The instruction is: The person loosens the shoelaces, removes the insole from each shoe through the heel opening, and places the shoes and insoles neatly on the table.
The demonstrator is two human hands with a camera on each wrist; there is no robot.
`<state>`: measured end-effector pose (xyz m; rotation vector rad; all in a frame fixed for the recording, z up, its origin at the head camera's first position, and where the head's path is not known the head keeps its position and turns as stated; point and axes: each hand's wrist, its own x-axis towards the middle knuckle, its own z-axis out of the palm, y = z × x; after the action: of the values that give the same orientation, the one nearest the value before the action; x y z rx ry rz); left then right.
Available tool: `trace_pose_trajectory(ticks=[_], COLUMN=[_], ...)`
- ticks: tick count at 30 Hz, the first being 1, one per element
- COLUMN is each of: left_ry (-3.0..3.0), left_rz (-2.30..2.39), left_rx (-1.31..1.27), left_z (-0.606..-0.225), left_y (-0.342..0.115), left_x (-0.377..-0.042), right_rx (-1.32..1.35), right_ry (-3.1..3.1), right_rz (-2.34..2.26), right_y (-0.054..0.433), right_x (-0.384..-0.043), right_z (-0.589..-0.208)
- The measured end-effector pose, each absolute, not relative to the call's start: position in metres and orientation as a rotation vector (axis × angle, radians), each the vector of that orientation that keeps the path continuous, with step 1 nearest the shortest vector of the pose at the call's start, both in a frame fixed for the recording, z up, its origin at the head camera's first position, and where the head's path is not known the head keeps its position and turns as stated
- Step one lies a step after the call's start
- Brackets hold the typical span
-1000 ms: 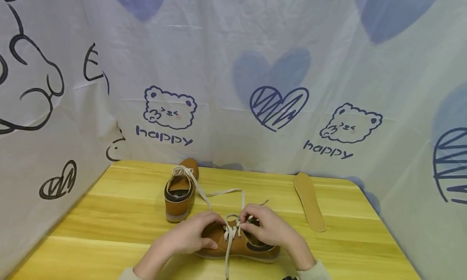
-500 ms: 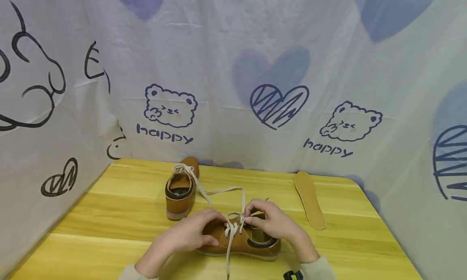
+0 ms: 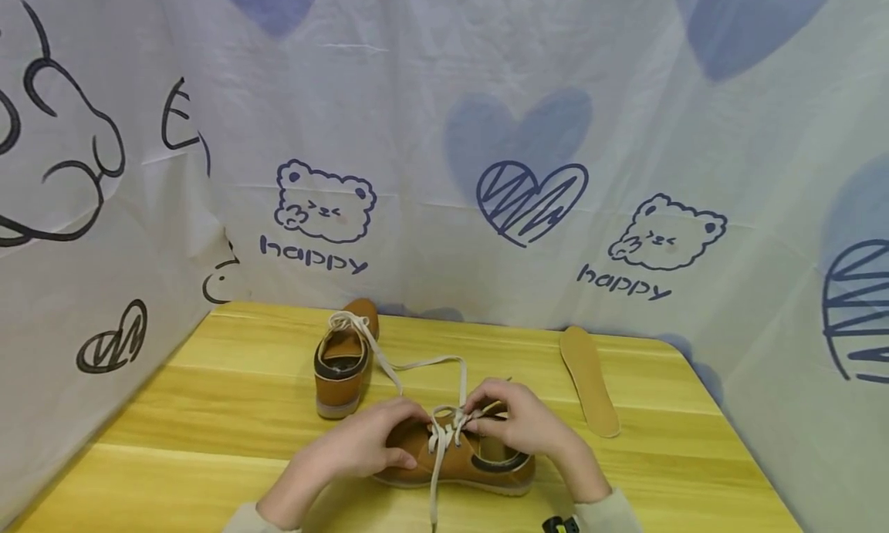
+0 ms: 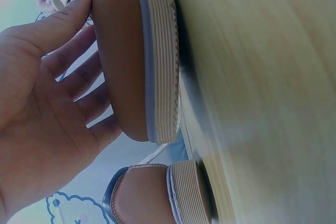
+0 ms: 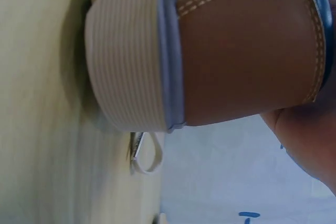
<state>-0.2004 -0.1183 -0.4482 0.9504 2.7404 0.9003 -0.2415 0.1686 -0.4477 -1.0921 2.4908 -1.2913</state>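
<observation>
In the head view, a brown lace-up shoe (image 3: 458, 465) lies on the table with its toe to the left and its heel to the right. My left hand (image 3: 361, 443) grips the toe end, thumb on the near side. The left wrist view shows that thumb (image 4: 67, 18) by the laces, with the fingers behind the toe. Over the shoe's opening, my right hand (image 3: 522, 419) pinches part of the white shoelace (image 3: 435, 479) near the top eyelets. One lace end hangs down the near side. From the right wrist, the heel (image 5: 236, 51) hides most of that hand.
A second brown shoe (image 3: 338, 390) stands behind to the left, its laces knotted and a long lace (image 3: 424, 363) trailing right. A tan insole (image 3: 590, 382) lies at the right of the wooden table (image 3: 208, 409). A printed cloth (image 3: 417, 278) hangs behind.
My right fingers have shifted slightly right, away from the eyelets, with the lace between them. The left hand keeps its hold on the toe.
</observation>
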Motion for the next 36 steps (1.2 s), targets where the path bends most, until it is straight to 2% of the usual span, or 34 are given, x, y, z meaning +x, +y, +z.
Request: trace_pose_trajectory(ticks=[15, 25, 36], left_ry=[2.729, 2.736, 2.746], left_rz=[0.898, 0.902, 0.901], left_rx=[0.958, 0.966, 0.962], left_z=[-0.4509, -0.4519, -0.454], left_y=[-0.1188, -0.1193, -0.1186], left_x=[-0.2019, -0.2025, -0.2035], right_rx=[-1.514, -1.488, -1.046], right_ry=[2.529, 2.549, 2.499], right_rz=[-1.15, -1.094, -1.285], right_y=[0.1626, 0.1597, 0.1635], right_x=[-0.2386, -0.2363, -0.2377], right_z=[-0.4459, -0.4445, -0.4477])
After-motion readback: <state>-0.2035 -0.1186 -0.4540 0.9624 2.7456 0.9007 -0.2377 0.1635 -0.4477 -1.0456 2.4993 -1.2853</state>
